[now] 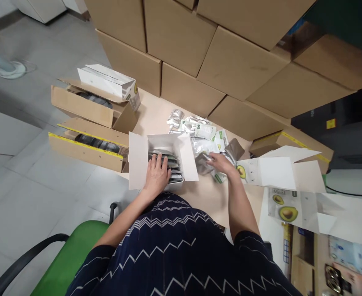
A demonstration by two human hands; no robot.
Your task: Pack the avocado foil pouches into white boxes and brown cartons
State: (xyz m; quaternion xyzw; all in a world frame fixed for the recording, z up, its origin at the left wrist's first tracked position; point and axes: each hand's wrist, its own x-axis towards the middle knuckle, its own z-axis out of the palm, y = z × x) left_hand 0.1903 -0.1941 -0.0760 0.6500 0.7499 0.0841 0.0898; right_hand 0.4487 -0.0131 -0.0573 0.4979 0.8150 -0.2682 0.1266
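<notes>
A small white carton stands open on the tan table, with silver sachets stacked upright inside it. My left hand rests flat on those sachets, fingers spread and pressing on them. To the right lies a loose pile of silver and white sachets. My right hand reaches into the near edge of that pile, fingers closing on one silver sachet.
Large brown boxes are stacked behind the table. Two open brown cartons holding dark packs sit at the left, a white box on top. Flattened white avocado-printed cartons lie at the right. A green chair is below.
</notes>
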